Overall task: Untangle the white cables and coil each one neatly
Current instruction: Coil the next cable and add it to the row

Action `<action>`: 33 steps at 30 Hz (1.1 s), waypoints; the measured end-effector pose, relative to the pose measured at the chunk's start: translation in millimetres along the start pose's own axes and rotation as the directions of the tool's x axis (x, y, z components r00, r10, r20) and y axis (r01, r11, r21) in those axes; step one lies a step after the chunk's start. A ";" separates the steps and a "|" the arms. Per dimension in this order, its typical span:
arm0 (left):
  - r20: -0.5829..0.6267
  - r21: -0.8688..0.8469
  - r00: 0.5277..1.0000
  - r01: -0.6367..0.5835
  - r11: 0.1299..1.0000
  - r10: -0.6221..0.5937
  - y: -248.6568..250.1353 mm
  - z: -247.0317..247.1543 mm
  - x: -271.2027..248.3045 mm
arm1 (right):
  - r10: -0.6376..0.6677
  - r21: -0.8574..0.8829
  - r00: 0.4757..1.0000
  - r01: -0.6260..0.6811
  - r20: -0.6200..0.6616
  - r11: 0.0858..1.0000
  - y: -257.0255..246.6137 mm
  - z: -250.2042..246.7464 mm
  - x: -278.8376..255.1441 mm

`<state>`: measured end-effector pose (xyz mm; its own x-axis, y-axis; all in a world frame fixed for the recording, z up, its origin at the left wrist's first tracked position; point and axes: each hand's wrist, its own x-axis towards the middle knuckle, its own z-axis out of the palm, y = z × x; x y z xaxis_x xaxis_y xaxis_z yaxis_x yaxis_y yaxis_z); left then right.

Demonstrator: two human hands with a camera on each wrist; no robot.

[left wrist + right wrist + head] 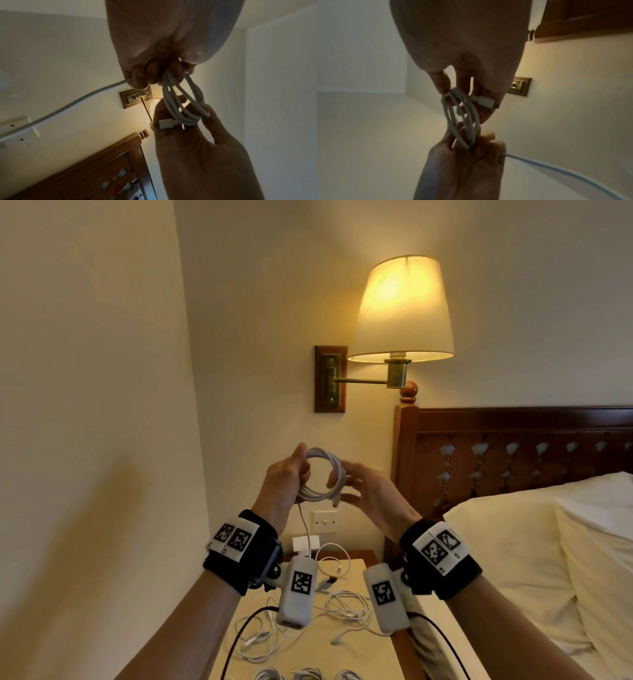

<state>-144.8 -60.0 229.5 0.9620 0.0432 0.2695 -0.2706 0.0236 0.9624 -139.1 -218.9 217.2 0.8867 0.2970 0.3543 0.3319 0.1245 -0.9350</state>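
Observation:
A white cable, wound into a coil (323,474) of several loops, is held up in front of the wall. My left hand (300,470) grips the coil's left side with curled fingers (150,73). From that fist a loose tail (305,529) hangs down toward the nightstand. My right hand (342,486) pinches the coil's right side between thumb and fingers (444,86). The cable's USB plug (166,123) lies against those fingers. More white cables (342,607) lie tangled on the nightstand below. Several coiled ones (308,674) sit at the frame's bottom edge.
The nightstand (359,565) stands between a wall on the left and the bed (513,559) with its wooden headboard (513,440). A lit wall lamp (400,309) hangs above. A white adapter (305,544) and a wall switch (324,522) sit behind the nightstand.

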 end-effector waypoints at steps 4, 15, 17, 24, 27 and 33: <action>0.013 0.022 0.997 -0.071 0.997 0.070 -0.4 4.6 2.6 | -0.017 0.306 1.000 0.009 0.025 0.952 -9.1 9.7 7.1; 0.094 0.191 0.929 -0.369 0.909 0.357 2.5 -5.3 17.1 | -0.074 0.542 0.991 0.000 0.115 0.840 -18.9 6.5 7.7; 0.150 0.289 0.880 -0.474 0.832 0.450 -6.1 -14.2 19.7 | -0.078 0.574 0.992 0.006 0.101 0.819 -22.9 -1.4 8.2; 0.177 0.455 0.839 -0.534 0.713 0.515 -61.1 -60.1 32.4 | -0.016 0.562 0.996 -0.033 0.082 0.827 -34.3 -35.7 6.1; 0.116 0.429 0.872 -0.475 0.768 0.475 -73.8 -63.6 38.6 | -0.006 0.569 0.999 -0.019 0.041 0.822 -32.2 -35.8 4.7; -0.024 0.366 0.979 -0.180 0.913 0.203 -82.5 -51.7 33.2 | -0.007 0.538 1.000 0.017 -0.021 0.843 -34.1 -36.2 6.0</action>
<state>-92.4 -8.8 157.3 0.8858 0.0713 0.4586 -0.4078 -0.3522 0.8424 -133.5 -255.6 250.8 0.8910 0.2759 0.3606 0.1222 0.6192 -0.7757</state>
